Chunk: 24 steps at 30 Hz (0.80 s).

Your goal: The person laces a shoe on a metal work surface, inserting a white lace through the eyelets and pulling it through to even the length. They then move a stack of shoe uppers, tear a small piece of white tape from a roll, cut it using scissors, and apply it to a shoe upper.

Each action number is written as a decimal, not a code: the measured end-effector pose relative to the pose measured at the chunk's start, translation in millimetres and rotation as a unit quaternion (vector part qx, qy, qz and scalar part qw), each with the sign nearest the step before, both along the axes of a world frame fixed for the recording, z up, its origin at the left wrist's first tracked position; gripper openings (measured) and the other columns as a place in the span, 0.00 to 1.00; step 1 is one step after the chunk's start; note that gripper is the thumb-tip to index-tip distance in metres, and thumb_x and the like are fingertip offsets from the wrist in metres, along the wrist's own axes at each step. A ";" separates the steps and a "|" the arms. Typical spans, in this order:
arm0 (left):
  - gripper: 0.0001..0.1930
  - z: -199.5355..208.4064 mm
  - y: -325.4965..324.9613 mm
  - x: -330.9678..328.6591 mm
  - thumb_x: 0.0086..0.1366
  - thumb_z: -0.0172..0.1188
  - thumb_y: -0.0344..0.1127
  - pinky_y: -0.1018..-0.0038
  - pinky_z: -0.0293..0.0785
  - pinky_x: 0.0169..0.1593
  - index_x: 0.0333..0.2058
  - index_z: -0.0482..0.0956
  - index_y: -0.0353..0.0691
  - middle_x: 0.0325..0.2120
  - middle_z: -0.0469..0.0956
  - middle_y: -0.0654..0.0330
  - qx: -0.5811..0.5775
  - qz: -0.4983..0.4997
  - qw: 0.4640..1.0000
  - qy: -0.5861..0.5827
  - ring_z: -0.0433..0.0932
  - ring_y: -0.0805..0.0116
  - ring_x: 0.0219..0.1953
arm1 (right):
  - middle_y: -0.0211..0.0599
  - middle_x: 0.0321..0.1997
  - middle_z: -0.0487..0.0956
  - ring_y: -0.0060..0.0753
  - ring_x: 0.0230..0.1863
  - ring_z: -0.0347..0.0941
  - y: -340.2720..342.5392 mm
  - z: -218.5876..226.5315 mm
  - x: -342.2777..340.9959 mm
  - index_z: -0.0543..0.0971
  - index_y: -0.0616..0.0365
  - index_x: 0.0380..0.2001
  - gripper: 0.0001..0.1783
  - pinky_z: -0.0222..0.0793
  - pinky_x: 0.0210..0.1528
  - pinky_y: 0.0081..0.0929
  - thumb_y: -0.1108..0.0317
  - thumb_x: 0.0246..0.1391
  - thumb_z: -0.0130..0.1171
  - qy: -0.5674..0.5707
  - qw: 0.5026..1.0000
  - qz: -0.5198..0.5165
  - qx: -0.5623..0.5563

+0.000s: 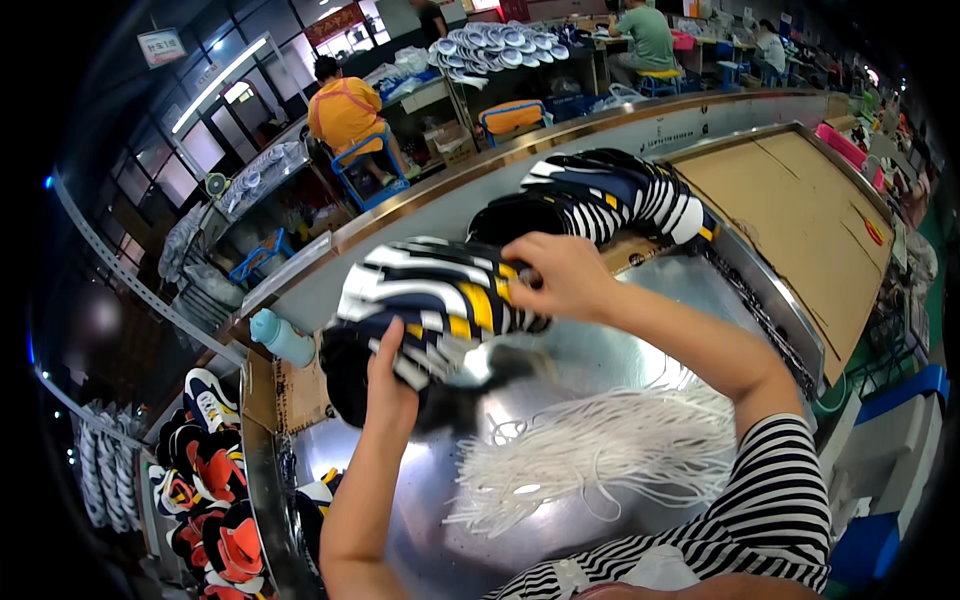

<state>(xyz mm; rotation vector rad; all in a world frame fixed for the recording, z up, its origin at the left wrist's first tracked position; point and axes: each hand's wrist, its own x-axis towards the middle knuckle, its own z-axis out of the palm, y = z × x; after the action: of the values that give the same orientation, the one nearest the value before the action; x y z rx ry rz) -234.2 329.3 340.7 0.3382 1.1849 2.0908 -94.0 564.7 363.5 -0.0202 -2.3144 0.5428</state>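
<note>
A nested stack of shoe uppers (pixel 415 285) in black, white, navy and yellow is raised over the metal worktop. My left hand (pixel 390 380) grips its near left end, thumb up on the side, with the other fingers hidden behind. At the right end, my right hand (pixel 560 275) is closed with bent fingers on the edge of the stack. Just beyond lies a second row of nested shoe uppers (pixel 610 195) in the same colours. A loose bundle of white shoelaces (pixel 600 450) is spread on the shiny metal worktop (pixel 420 520) below my right forearm.
A light blue bottle (pixel 282 338) stands at the worktop's left edge. Left of that, red, black and white shoe uppers (pixel 225 535) are piled. Flat cardboard (pixel 780 220) lies at the right, with red-handled snips (pixel 872 232) on it. A person in orange (pixel 345 115) sits beyond the partition.
</note>
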 end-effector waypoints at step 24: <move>0.33 25.7 171.2 8.2 0.67 0.56 0.54 0.70 0.63 0.60 0.58 0.68 0.29 0.54 0.73 0.52 -0.297 -0.304 0.851 0.307 0.68 0.62 0.59 | 0.50 0.44 0.82 0.51 0.48 0.77 297.4 -89.7 123.1 0.77 0.59 0.49 0.40 0.69 0.53 0.40 0.43 0.34 0.67 -0.072 0.849 -0.499 -0.156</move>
<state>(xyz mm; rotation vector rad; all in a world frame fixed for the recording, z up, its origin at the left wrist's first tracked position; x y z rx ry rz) -226.0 500.5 366.4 0.9777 1.7303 1.0046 29.1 862.1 273.8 -1.3720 -1.9545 0.3471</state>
